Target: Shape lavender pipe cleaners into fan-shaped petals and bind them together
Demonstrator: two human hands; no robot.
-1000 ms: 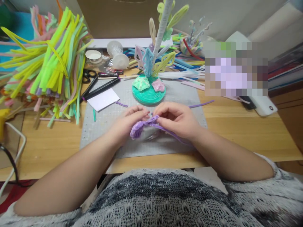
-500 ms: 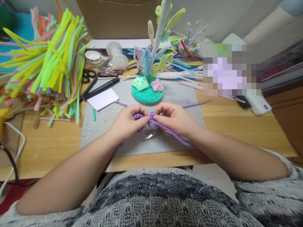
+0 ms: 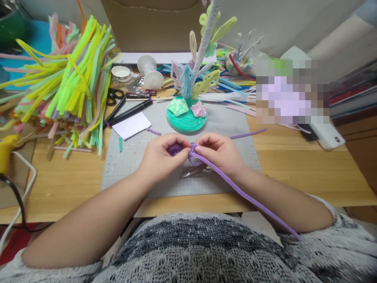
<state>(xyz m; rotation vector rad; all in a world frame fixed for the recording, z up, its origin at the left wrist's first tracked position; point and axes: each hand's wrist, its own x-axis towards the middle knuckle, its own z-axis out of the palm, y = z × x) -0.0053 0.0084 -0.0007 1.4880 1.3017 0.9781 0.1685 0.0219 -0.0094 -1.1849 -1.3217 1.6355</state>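
Note:
Both hands pinch a purple pipe cleaner [image 3: 229, 182] bent into small loops, just above the grey cutting mat [image 3: 129, 169]. My left hand [image 3: 165, 159] is closed on its looped, coiled part, which shows partly between the fingers. Fingertip to fingertip with it, my right hand [image 3: 219, 153] grips the loops from the other side. One long end of the pipe cleaner runs down across my right forearm to the sleeve. Below the fingers lie metal scissors [image 3: 193, 171], partly hidden. Beyond the hands stands a green round base [image 3: 187, 125] with pipe-cleaner shapes on it.
A big bundle of pipe cleaners [image 3: 73, 78] lies at left, near a yellow glue gun [image 3: 7, 153]. Black markers [image 3: 131, 112], a white card [image 3: 131, 125] and a spool [image 3: 150, 72] sit back left. Another purple piece [image 3: 249, 133] lies right of my hands.
The long free end of the purple pipe cleaner has swung out and now lies over my right forearm. Both hands keep their pinch. The whole view has shifted slightly.

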